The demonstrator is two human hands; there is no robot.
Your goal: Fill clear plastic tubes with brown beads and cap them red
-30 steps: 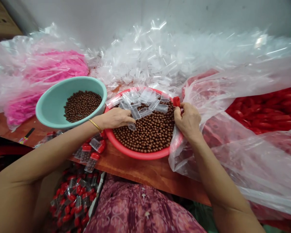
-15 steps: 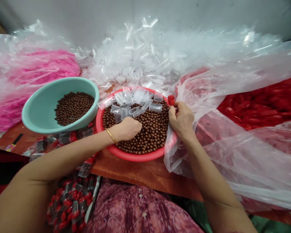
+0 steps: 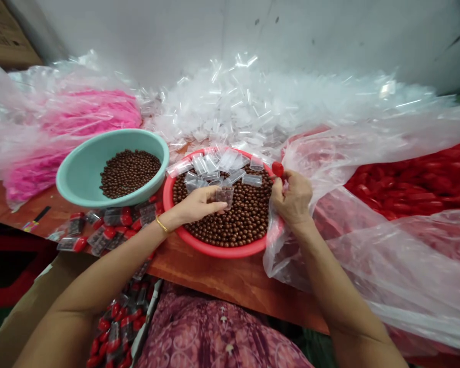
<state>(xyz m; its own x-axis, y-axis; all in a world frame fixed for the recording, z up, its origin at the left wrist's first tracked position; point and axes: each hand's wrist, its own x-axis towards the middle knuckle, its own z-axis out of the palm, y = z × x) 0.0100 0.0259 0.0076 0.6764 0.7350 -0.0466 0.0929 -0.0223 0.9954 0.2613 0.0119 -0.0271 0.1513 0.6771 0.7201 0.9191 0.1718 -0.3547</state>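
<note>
Grey wall (image 3: 176,30) is filling the top of the frame behind our brown surface (image 3: 230,283). At centre, our left hand (image 3: 197,205) is pinching a clear container (image 3: 225,197) between thumb and fingers over brown balls (image 3: 237,225) in a red basin (image 3: 230,251); right of centre, our right hand (image 3: 293,198), fingers curled, is gripping a red cap (image 3: 278,169) near the rim.

One teal basin (image 3: 74,176) left, one red basin (image 3: 224,251) right. One left hand (image 3: 199,205), one right hand (image 3: 294,198). One held clear container (image 3: 225,196), one held red cap (image 3: 277,169). One bracelet (image 3: 161,225). Brown balls (image 3: 232,225) uncountable.
</note>
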